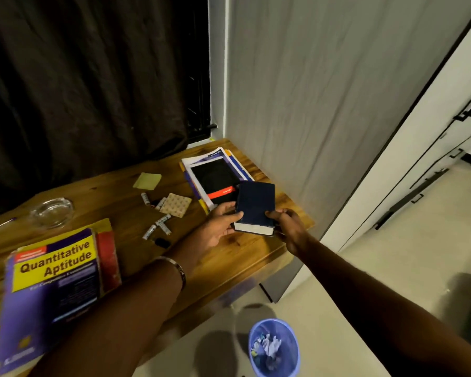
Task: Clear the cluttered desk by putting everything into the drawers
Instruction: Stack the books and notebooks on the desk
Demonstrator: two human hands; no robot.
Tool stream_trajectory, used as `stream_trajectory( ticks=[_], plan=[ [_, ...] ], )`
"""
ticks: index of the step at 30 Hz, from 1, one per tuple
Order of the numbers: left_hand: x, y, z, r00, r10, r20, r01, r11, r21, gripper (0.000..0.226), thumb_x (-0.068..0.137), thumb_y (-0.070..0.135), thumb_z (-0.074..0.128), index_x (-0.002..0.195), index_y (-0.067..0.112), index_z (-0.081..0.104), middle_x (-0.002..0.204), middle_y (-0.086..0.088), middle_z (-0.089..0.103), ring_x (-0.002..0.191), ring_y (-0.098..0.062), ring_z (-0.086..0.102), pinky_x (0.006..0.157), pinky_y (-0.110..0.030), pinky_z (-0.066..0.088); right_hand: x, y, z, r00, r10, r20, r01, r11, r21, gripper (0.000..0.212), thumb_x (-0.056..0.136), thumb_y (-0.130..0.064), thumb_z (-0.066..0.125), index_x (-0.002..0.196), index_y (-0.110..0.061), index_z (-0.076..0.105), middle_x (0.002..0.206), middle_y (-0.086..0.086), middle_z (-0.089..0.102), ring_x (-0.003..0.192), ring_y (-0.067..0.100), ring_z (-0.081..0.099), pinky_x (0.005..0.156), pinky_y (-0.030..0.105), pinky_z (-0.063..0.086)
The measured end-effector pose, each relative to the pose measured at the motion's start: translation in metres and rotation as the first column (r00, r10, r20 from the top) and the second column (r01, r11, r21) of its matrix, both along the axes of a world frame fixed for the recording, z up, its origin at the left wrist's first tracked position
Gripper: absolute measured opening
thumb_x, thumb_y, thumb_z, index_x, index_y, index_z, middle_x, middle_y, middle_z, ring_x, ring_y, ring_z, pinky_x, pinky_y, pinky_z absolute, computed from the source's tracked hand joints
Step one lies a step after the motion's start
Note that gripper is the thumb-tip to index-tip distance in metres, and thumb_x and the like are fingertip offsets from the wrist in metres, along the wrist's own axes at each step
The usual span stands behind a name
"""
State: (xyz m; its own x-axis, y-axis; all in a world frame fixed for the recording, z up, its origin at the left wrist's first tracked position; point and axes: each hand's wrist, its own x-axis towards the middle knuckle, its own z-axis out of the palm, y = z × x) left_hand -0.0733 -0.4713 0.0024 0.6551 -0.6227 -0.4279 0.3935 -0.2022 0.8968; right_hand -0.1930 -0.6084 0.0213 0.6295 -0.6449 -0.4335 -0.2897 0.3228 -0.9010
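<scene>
We start with the wooden table (245, 257), which runs from the near left to the far right corner against the grey wall (310, 104). Near left on it lies the large purple and yellow "Quantitative Aptitude" textbook (55, 289); at the far right end sits a stack of white and blue notebooks with a black cover on top (215, 178). Between these we see a clear glass ashtray (52, 212), a yellow sticky-note pad (147, 180), a beige dotted square pad (174, 204) and several small white batteries (158, 224) scattered near it.

The thick dark-blue hardcover book (254, 206) is held over the right end of the table, just near of the stack. Our left hand (219, 227) supports its left edge with fingers laid along the cover, and our right hand (286, 227) pinches its near right corner. Its long axis runs away from us, page edges facing near.

What matters next, we judge, is that the book sits squarely between both hands (neither plainly nearer), and no desk drawer is in view, so it must be carried off the table.

A small blue plastic bin holding crumpled paper (273, 346) stands on the floor below.
</scene>
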Motion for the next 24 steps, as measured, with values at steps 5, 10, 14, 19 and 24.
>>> stream_trajectory(
  ticks=[5, 10, 14, 19, 24],
  plan=[
    [0.016, 0.069, 0.003, 0.998, 0.065, 0.018, -0.066, 0.998, 0.017, 0.047, 0.09, 0.02, 0.064, 0.133, 0.024, 0.046, 0.134, -0.006, 0.053, 0.121, -0.025, 0.052, 0.087, -0.034, 0.047, 0.025, 0.064, 0.009, 0.995, 0.095, 0.028, -0.096, 0.995, 0.025, 0.009, 0.086, -0.013, 0.064, 0.085, -0.012, 0.056, 0.076, 0.005, 0.065, 0.061, 0.014, 0.061, 0.039, 0.014, 0.043],
    [0.034, 0.155, 0.006, 0.987, 0.155, 0.051, -0.157, 0.987, 0.034, 0.043, 0.091, 0.016, 0.061, 0.131, 0.022, 0.047, 0.13, -0.005, 0.055, 0.116, -0.025, 0.055, 0.088, -0.038, 0.049, 0.055, 0.141, 0.007, 0.984, 0.177, 0.015, -0.177, 0.984, -0.005, 0.014, 0.084, -0.014, 0.068, 0.087, -0.013, 0.054, 0.075, 0.005, 0.064, 0.055, 0.014, 0.057, 0.042, 0.023, 0.037],
    [0.039, 0.224, 0.008, 0.968, 0.234, 0.094, -0.241, 0.968, 0.071, 0.047, 0.091, 0.017, 0.062, 0.135, 0.022, 0.045, 0.128, 0.0, 0.053, 0.109, -0.019, 0.053, 0.078, -0.031, 0.049, 0.074, 0.202, 0.005, 0.963, 0.269, 0.003, -0.269, 0.963, 0.006, 0.025, 0.084, -0.018, 0.07, 0.102, -0.012, 0.055, 0.078, 0.006, 0.066, 0.049, 0.011, 0.055, 0.041, 0.022, 0.037],
    [0.043, 0.299, 0.009, 0.945, 0.314, 0.095, -0.322, 0.944, 0.077, 0.05, 0.088, 0.017, 0.066, 0.134, 0.021, 0.047, 0.128, -0.006, 0.058, 0.114, -0.024, 0.057, 0.08, -0.035, 0.051, 0.091, 0.266, 0.004, 0.944, 0.329, 0.018, -0.33, 0.942, 0.061, 0.028, 0.084, -0.014, 0.069, 0.1, -0.016, 0.046, 0.073, 0.005, 0.063, 0.041, 0.01, 0.046, 0.039, 0.021, 0.032],
    [0.037, 0.354, 0.012, 0.92, 0.382, 0.092, -0.389, 0.917, 0.082, 0.047, 0.089, 0.013, 0.064, 0.134, 0.017, 0.047, 0.122, -0.007, 0.06, 0.107, -0.021, 0.058, 0.075, -0.029, 0.051, 0.104, 0.314, -0.003, 0.916, 0.4, 0.018, -0.4, 0.916, 0.037, 0.027, 0.083, -0.014, 0.071, 0.099, -0.012, 0.049, 0.073, 0.007, 0.061, 0.031, 0.007, 0.042, 0.035, 0.018, 0.031]
  ],
)
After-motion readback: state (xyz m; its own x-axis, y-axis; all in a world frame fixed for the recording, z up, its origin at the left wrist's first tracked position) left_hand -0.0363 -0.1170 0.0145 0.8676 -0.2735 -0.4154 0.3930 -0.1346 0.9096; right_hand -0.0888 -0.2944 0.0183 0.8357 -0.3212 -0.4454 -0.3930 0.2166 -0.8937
